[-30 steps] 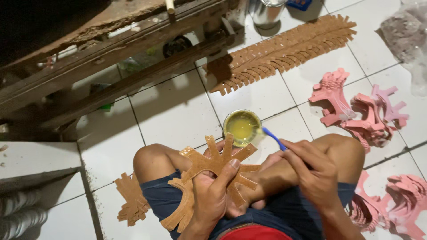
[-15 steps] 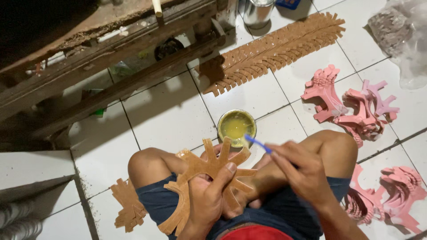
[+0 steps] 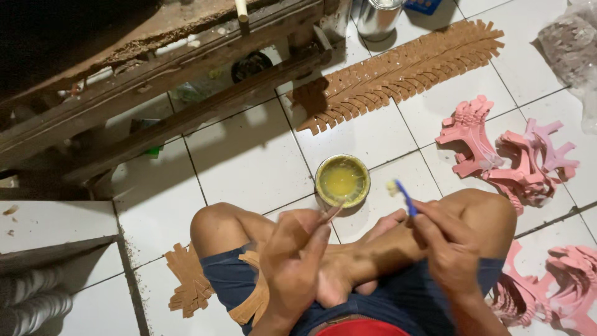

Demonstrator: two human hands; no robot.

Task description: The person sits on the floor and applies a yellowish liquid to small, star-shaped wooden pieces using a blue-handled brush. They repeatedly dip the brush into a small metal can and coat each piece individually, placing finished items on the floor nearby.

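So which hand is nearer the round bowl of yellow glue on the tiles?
Left. The left hand sits just below the bowl; the right hand is lower right.

At the top edge of your view, just right of centre, a small blue package (image 3: 426,5) lies on the white tiles beside a metal tin (image 3: 377,17), cut off by the frame. At the far right, a crumpled clear plastic bag (image 3: 572,46) rests on the floor. You have no signs or screens in sight.
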